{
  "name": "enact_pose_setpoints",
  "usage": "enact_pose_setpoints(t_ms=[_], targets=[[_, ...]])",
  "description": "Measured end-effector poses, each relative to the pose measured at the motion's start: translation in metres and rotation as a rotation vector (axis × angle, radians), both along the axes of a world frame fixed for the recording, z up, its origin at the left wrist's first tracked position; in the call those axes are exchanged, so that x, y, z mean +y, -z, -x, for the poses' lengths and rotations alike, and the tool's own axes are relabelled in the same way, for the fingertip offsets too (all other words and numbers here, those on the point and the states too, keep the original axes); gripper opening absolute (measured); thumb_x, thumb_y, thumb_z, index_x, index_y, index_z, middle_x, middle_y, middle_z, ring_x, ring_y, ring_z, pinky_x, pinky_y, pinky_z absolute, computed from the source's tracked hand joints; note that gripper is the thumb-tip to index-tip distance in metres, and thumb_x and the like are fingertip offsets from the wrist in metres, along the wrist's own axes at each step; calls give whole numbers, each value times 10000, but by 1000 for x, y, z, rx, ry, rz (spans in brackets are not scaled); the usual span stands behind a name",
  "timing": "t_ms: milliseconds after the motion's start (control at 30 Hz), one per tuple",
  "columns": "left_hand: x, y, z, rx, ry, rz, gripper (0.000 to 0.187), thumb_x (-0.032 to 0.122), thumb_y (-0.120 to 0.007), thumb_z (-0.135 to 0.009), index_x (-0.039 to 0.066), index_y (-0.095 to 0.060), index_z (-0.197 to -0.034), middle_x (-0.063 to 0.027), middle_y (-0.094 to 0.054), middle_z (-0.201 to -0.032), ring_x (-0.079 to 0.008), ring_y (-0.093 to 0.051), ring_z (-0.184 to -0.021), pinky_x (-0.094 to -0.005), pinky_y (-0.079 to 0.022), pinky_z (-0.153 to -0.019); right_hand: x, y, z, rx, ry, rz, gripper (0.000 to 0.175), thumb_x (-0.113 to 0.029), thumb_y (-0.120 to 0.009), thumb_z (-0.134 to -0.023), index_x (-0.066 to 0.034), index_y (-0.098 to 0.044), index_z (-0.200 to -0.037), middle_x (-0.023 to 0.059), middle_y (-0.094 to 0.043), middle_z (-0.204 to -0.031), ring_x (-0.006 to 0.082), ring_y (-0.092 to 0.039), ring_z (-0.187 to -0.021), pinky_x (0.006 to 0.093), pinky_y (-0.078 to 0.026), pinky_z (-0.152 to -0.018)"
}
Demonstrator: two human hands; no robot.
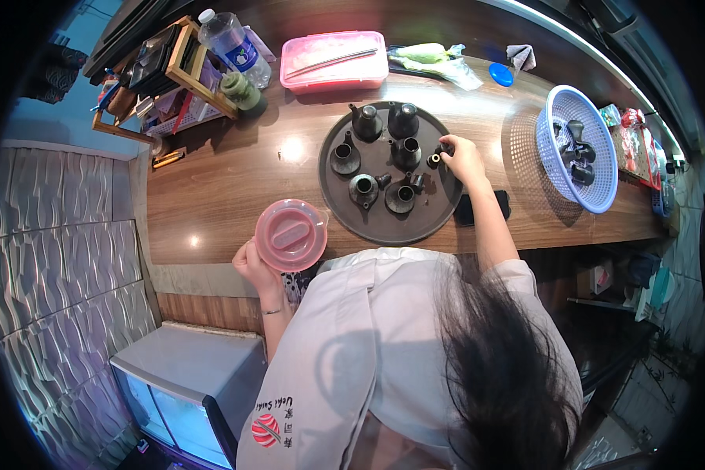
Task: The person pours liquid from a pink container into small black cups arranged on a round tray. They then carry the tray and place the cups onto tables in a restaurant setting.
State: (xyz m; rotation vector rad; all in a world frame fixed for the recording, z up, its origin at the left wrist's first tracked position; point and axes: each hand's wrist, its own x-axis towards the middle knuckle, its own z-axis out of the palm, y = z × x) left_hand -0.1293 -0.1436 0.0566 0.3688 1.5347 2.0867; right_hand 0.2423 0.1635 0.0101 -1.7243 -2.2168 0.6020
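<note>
My left hand (255, 267) grips a pink translucent plastic pitcher (292, 235) with a round lid, held at the front edge of the counter. A round dark tray (352, 226) carries several small dark spouted pots. The two at the back, a left one (366, 123) and a right one (404, 120), have their lids on. Open mouths show on the others, such as the front pot (400, 198). At the tray's right rim, my right hand (465, 161) pinches a small dark lid (446, 148), with another small lid (434, 160) beside it.
A blue plastic basket (608, 170) with dark pieces stands on the right. Behind the tray are a pink lidded container (335, 61) with metal chopsticks on top and a wrapped vegetable (429, 59). A bottle (235, 47) and wooden rack (194, 70) stand back left; a phone (496, 205) lies under my right forearm.
</note>
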Motion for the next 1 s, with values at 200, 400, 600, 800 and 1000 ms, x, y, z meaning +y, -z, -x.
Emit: enact_pose_setpoints(t_ms=[200, 400, 600, 800, 1000], targets=[[-8, 3, 2, -28, 5, -35, 298, 2, -564, -1019, -16, -683, -746, -58, -716, -795, -87, -642, -699, -251, -521, -630, 1, -8, 4, 5, 35, 59, 393, -90, -808, -829, -119, -755, -1217, 114, -772, -1095, 254, -726, -970, 380, -579, -894], [-10, 8, 3, -30, -9, -27, 255, 3, -568, -1015, -45, -728, -822, -90, -744, -840, -110, -679, -731, -258, -552, -660, -17, -65, 27, 426, -103, -17, 382, -151, -846, -829, -117, -769, -1201, 112, -764, -1106, 247, -717, -997, 375, -569, -923], [-8, 7, 1, -28, 10, -23, 271, 12, -576, -1014, -43, -723, -793, -73, -733, -817, -97, -659, -713, -250, -531, -648, -22, -70, 56, 247, -305, -138, 359, -170, -843, -836, -132, -776, -1187, 96, -758, -1127, 282, -692, -1083, 407, -554, -967], [-12, 5, 0, -26, -10, -14, 302, 14, -569, -1016, -31, -711, -753, -55, -719, -796, -89, -638, -698, -245, -509, -637, -22, -70, 67, 87, -373, -195, 394, -170, -850, -823, -124, -761, -1204, 89, -734, -1119, 294, -659, -1142, 414, -538, -1003], [-11, 6, -5, -36, -94, 15, 326, 16, -558, -1018, -25, -688, -721, -32, -688, -769, -72, -597, -676, -241, -475, -616, -35, -65, 104, 308, -440, -95, 383, -173, -860, -816, -93, -739, -1170, 112, -711, -1118, 307, -690, -1058, 414, -560, -945]])
